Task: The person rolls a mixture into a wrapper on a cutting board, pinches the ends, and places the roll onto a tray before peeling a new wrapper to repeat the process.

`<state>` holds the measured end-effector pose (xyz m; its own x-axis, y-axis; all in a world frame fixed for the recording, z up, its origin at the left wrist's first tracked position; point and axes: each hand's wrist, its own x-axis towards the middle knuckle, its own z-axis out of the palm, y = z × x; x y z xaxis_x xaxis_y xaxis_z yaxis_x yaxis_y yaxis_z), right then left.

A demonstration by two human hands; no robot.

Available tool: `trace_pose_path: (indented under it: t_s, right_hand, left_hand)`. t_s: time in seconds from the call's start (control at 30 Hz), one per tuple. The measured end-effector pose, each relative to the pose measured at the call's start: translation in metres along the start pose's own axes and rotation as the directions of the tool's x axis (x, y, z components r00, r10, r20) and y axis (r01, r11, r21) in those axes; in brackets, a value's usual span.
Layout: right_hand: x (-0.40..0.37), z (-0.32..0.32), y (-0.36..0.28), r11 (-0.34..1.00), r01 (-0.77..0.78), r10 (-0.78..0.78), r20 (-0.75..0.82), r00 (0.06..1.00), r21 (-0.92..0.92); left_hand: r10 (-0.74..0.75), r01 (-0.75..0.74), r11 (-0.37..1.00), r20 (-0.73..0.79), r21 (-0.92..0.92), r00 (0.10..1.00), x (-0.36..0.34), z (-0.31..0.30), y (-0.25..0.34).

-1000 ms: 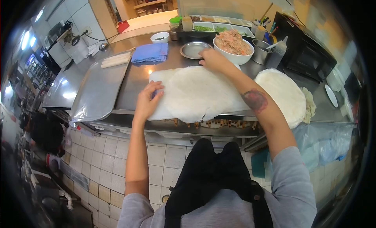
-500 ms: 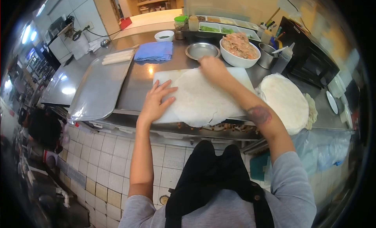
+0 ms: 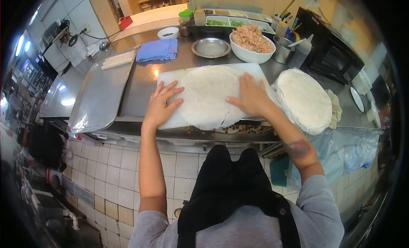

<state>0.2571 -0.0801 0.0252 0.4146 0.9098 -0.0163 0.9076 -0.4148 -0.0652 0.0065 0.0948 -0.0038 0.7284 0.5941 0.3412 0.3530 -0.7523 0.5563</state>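
A thin round dough wrapper (image 3: 208, 94) lies flat on the white cutting board (image 3: 168, 120), its near edge hanging over the board and showing a small tear. My left hand (image 3: 162, 104) rests at the left edge of the wrapper with fingers spread. On the right side, my right hand (image 3: 252, 94) lies flat with its thumb apart, touching the wrapper's edge. Neither hand holds anything. To the right sits a stack of round wrappers (image 3: 302, 98) in plastic. Behind the board are a shallow metal dish (image 3: 211, 47) and a white bowl heaped with a meat filling (image 3: 253, 38).
A metal tray (image 3: 96, 96) at left carries several pale rolls (image 3: 119, 60). Nearby lie a folded blue cloth (image 3: 157, 50) and a small white bowl (image 3: 168, 33). Containers of chopped greens (image 3: 218, 23) line the back. A squeeze bottle (image 3: 301, 52) and black appliance (image 3: 336, 47) stand at right.
My right hand has come back from the metal dish and now lies open on the wrapper's right side. My left hand stays at the left edge. The view has shifted slightly.
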Motion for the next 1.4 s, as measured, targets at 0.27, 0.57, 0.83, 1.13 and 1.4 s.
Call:
trace_pose_path:
  t_s: [0.27,0.57,0.83,1.13,1.4]
  right_hand:
    - [0.013,-0.055,-0.001,0.987,0.108,-0.089,0.154,0.984,-0.118]
    - [0.171,-0.017,-0.021,0.903,0.419,-0.372,-0.323,0.870,0.091]
    - [0.053,0.002,-0.079,0.572,0.770,-0.795,-0.041,0.606,0.282]
    - [0.062,0.013,-0.087,0.753,0.658,-0.658,0.012,0.753,0.018]
    - [0.034,-0.047,-0.094,0.507,0.674,-0.831,0.097,0.548,0.536]
  left_hand:
    - [0.023,-0.024,0.999,-0.039,-0.038,0.999,-0.003,0.000,-0.002]
    - [-0.051,-0.002,0.948,-0.158,-0.320,0.986,0.004,0.011,-0.022]
    - [-0.070,0.017,0.926,-0.126,-0.378,0.990,0.003,0.013,-0.030]
    - [-0.119,0.042,0.877,-0.133,-0.479,0.984,0.000,0.007,-0.017]
    - [-0.108,0.026,0.878,-0.145,-0.477,0.984,0.001,0.010,-0.023]
